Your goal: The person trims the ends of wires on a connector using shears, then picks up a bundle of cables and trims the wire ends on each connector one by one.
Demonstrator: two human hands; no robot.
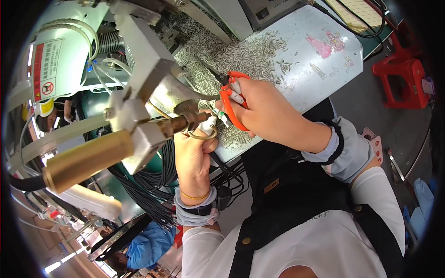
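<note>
Fingers [237, 97] of the right hand [264, 104] grip black pliers with curved orange handles [227, 107] over small silvery pieces [250, 55] heaped across a pale worktop [340, 76]; the left hand [194, 150] curls near a brownish metal machine tip [185, 121], its hold unclear. Beyond stands a red plastic stool [397, 76].

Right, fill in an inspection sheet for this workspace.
Surface: pale, smooth tabletop; pink sticker-like marks toward its right.
Job's things: orange-handled dark-metal pliers; small, silvery cylinders heaped on the tabletop.
Clutter: yellow lined paper pad, upper right.
Hands: right hand closed around the pliers; left hand beside the tarnished metal machine tip, its grip unclear.
Cables: thick black cable bundle left of the left hand.
Surroundings: red plastic stool, right; person in blue clothing, lower left.
</note>
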